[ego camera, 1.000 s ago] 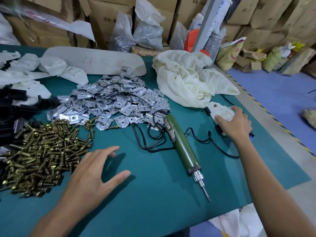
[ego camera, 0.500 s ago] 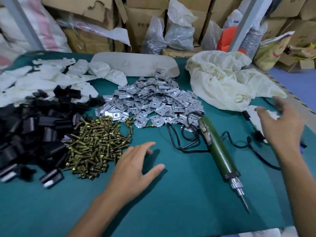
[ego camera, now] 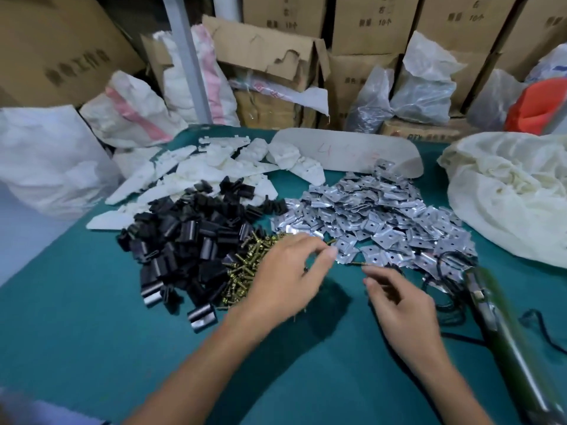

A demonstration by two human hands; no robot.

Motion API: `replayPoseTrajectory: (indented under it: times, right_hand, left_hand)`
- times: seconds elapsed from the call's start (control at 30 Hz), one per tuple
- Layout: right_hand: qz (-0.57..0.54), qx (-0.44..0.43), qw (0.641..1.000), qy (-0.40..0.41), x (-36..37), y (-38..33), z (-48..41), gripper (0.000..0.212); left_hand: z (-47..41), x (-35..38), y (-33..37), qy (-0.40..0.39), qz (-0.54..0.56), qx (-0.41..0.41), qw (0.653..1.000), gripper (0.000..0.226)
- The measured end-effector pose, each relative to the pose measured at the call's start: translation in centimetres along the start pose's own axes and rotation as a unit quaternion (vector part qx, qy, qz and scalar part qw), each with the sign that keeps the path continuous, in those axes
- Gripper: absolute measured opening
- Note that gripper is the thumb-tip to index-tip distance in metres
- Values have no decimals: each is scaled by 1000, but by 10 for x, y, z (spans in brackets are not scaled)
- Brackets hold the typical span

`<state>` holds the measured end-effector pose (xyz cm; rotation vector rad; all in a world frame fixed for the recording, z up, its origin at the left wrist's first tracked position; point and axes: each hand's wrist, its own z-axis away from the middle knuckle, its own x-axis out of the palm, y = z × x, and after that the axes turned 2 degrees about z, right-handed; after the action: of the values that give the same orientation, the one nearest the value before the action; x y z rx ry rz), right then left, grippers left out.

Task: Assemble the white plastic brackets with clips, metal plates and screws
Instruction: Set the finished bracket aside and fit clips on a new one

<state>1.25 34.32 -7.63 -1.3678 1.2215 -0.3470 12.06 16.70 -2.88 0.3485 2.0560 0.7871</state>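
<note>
Bright even overhead light; soft shadow beneath the left hand [ego camera: 285, 280]; motion blur everywhere, edges bowed by lens

left hand [ego camera: 288, 277] over brass screws [ego camera: 242, 271], right hand [ego camera: 399, 305] near metal plates [ego camera: 383, 216], black clips [ego camera: 190, 240]

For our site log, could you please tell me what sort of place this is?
Probably a small assembly workshop: stacked cardboard boxes, heaps of metal plates and screws, and an electric screwdriver.

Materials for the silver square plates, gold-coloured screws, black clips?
Silver square plates: thin sheet metal, bright glare, punched centre holes; likely galvanised steel. Gold-coloured screws: metal, shiny yellow plating, perhaps zinc. Black clips: seemingly moulded plastic, semi-gloss highlights.
</note>
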Motion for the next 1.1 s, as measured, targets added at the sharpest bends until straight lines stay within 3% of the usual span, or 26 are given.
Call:
replayPoseTrajectory:
  times: [0.23,0.4,0.53,0.7,1.1]
  right_hand:
    - [81,-12,996,-21,1,-1,3,33]
    - [91,14,996,4,5,1,-1,40]
    - [105,12,994,5,6,2,-3,44]
    - [117,16,993,-7,5,2,-3,40]
    - [118,26,993,2,5,5,-4,36]
  left_hand:
    - [-129,-70,-85,39,-156,-56,985,16]
    - [-181,-85,-157,-86,-310,-199,926,48]
    - [-195,-87,-191,-151,-333,-263,893,72]
    - [-200,-85,-199,-133,-279,-306,901,72]
    - [-191,-90,-187,-9,-239,-263,935,44]
